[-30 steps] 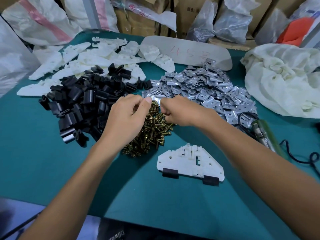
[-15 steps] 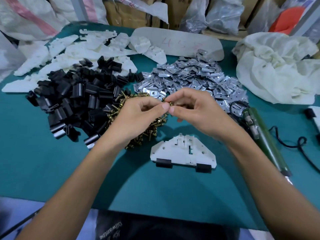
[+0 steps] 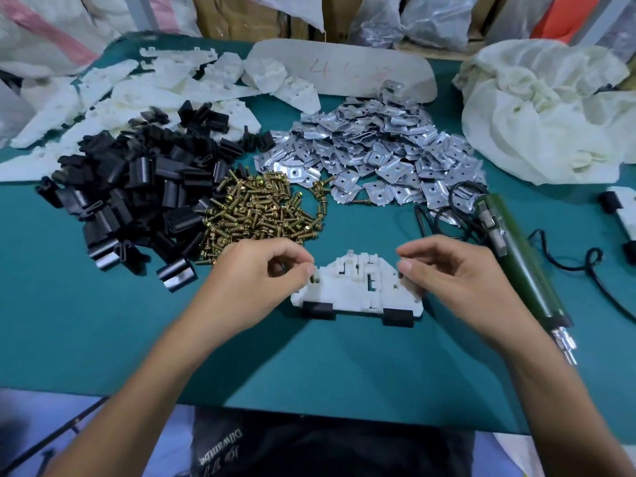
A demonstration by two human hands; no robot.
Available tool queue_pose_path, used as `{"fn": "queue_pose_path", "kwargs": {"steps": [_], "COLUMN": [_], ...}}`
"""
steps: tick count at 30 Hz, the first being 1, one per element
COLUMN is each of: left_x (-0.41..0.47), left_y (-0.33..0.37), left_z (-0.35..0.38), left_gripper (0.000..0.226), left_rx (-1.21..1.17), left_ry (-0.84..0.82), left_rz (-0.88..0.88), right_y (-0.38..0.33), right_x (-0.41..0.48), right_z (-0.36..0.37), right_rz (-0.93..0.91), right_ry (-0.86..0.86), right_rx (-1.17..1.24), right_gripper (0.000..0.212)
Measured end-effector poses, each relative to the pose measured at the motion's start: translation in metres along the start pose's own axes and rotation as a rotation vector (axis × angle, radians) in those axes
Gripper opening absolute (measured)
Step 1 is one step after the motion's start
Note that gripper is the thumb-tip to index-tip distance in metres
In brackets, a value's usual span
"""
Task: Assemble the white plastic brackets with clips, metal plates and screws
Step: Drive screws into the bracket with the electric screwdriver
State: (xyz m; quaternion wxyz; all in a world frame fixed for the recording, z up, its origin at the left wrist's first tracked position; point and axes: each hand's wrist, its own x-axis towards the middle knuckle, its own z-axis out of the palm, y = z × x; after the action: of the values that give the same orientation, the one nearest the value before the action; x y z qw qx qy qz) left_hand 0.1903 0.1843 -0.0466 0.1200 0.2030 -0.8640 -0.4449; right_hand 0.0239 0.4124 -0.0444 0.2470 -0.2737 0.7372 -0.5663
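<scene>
A white plastic bracket [image 3: 358, 287] lies flat on the green table in front of me, with two black clips [image 3: 318, 309] on its near edge. My left hand [image 3: 254, 287] is at the bracket's left end, thumb and forefinger pinching a brass screw [image 3: 313, 279] against it. My right hand [image 3: 454, 280] is at the right end, fingers curled and pinching something small that looks like a screw; most of it is hidden. Behind the hands lie a pile of brass screws [image 3: 261, 211], a heap of metal plates [image 3: 371, 156] and a heap of black clips [image 3: 137, 187].
Loose white brackets [image 3: 137, 87] are piled at the back left. A green electric screwdriver [image 3: 526, 270] with a black cable lies just right of my right hand. A white cloth bag [image 3: 550, 111] sits at the back right, and another clipped bracket [image 3: 623, 211] at the right edge.
Both hands have left the screw pile, where they were pinching together, and come down towards me. They have parted to opposite ends of the bracket.
</scene>
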Motion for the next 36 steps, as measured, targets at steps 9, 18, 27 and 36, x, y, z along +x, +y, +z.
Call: {"fn": "queue_pose_path", "kwargs": {"steps": [9,18,27,36], "left_x": [0.001,-0.003,-0.003,-0.003], "left_y": [-0.001,0.006,0.006,0.006], "left_z": [0.007,0.007,0.009,0.009], "left_gripper": [0.005,0.012,0.014,0.033], "left_rx": [0.021,0.18,0.215,0.171], "left_ry": [-0.007,-0.067,-0.104,-0.102], "left_rz": [0.031,0.083,0.14,0.17], "right_y": [0.009,0.005,-0.003,-0.013], "right_x": [-0.015,-0.017,-0.019,-0.02], "right_z": [-0.008,-0.007,-0.003,-0.001], "right_rz": [-0.003,-0.046,-0.096,-0.123], "right_ry": [0.025,0.0,-0.018,-0.076], "right_rx": [-0.095,-0.267,-0.484,-0.736], "right_gripper": [0.02,0.016,0.017,0.02]}}
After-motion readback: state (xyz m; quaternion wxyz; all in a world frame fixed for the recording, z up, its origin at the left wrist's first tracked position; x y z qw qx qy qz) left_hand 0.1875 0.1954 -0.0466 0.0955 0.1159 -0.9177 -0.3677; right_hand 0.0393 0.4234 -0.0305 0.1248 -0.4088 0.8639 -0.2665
